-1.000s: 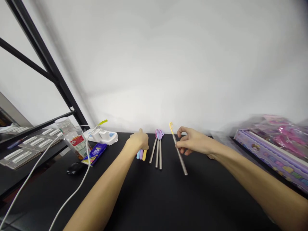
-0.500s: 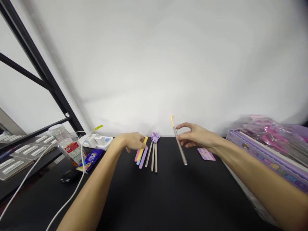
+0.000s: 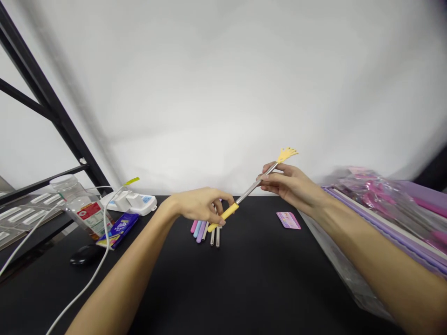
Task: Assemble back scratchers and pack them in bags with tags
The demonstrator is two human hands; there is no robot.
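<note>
A back scratcher (image 3: 248,190) with a metal rod and a yellow hand-shaped head slants up to the right above the table. My right hand (image 3: 288,184) pinches its rod just below the head. My left hand (image 3: 204,204) grips a yellow handle sleeve (image 3: 223,217), whose upper end meets the lower end of the rod. Pink, blue and purple handle sleeves (image 3: 199,231) lie on the black table under my left hand. Beside them show the lower ends of several metal rods (image 3: 215,237); their heads are hidden behind my left hand.
At the right, a purple box (image 3: 384,228) carries plastic-wrapped pink items (image 3: 380,190). A small pink card (image 3: 288,220) lies nearby. On the left are a clear jar (image 3: 84,204), a blue packet (image 3: 120,228), a power strip (image 3: 134,202), a black mouse (image 3: 87,254) and a white cable (image 3: 104,242).
My left hand has lifted the yellow sleeve off the table. My right hand has raised and tilted the back scratcher, bringing its lower end to the sleeve. The view has shifted slightly.
</note>
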